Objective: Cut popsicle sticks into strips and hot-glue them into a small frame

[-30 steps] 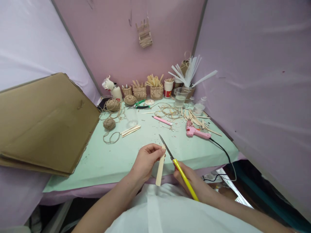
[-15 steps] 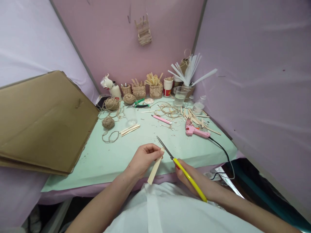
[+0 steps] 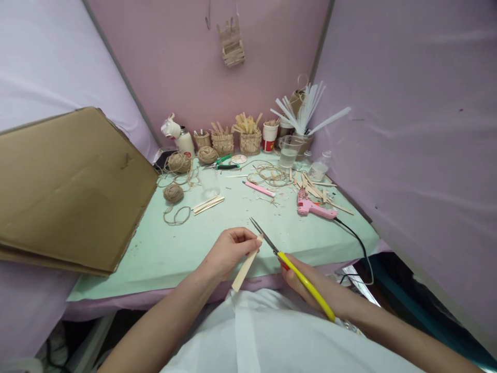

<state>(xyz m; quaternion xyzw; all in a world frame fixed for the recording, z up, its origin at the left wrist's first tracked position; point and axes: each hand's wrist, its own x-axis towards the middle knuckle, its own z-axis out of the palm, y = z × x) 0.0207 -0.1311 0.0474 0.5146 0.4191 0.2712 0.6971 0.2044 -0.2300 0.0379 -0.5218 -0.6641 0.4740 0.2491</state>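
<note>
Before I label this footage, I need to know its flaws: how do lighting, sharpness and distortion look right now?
Head view: soft, even light, with pale sheen on the right-hand wall; wide-angle stretch towards the edges, forearms long; scissors and strip readable, small scraps by the pink glue gun too soft to count.

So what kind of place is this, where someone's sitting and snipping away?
Probably a small craft corner, walled in by plain sheets. A pink glue gun lies on the green-covered table, balls of twine sit across from it, and the right hand holds yellow-handled scissors.
</note>
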